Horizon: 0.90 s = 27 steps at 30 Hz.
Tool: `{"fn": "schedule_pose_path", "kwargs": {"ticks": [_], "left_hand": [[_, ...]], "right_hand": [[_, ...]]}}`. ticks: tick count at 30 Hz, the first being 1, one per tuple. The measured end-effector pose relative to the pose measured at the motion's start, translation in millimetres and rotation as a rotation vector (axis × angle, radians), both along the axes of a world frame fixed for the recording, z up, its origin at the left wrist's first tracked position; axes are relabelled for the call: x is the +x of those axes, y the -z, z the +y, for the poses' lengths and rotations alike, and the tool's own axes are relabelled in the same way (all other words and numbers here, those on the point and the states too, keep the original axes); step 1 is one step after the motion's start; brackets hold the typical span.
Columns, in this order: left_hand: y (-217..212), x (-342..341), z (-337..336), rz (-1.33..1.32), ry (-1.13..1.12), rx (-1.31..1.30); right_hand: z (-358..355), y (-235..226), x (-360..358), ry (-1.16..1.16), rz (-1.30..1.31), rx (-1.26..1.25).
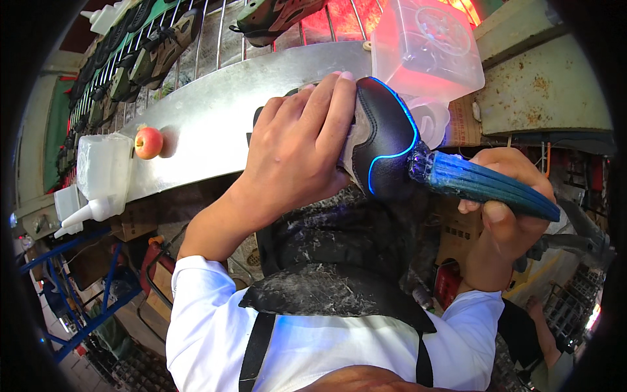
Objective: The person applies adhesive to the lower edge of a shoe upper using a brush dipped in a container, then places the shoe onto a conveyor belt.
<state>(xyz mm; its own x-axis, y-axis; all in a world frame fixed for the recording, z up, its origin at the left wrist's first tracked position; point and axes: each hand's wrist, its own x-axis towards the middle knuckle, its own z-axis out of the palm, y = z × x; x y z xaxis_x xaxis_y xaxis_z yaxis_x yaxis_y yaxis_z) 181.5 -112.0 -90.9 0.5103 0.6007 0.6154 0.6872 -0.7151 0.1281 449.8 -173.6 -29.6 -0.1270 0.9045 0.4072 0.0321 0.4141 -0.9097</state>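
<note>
A shiny metal table (215, 111) curves past above the left hand (297, 153), with a wire rack of shoes (153, 49) behind it. An apple (148, 142) and a white plastic tub (103, 166) sit left of that hand. The left hand grips a black shoe (385, 140) with a glowing blue line. The right hand (503, 215) is closed around a blue brush (483, 183), its bristles touching the shoe.

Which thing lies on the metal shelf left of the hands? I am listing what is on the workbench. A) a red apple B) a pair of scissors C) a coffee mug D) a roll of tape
A: a round red apple sits on the curved metal shelf, beside a white plastic container, left of the left hand gripping the black shoe.
</note>
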Motion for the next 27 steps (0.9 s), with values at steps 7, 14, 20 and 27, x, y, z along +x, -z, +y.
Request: {"fn": "schedule_pose_path", "kwargs": {"ticks": [7,14,20,27], "left_hand": [[-10.3,5.5,2.9,0.036,-0.003,-0.064],[-18.6,14.4,10.2,0.067,-0.004,-0.084],[-28.3,18.6,6.8,0.139,-0.036,-0.166],[-43.5,14.1,-2.2,0.226,-0.054,-0.274]], "right_hand": [[3.9,-26.7,-5.2,0.116,-0.229,0.081],[11.2,-47.7,-4.9,0.223,-0.494,0.106],[26.6,-69.4,3.1,0.093,-0.565,0.125],[62.6,-93.1,19.7,-0.322,-0.714,0.179]]}}
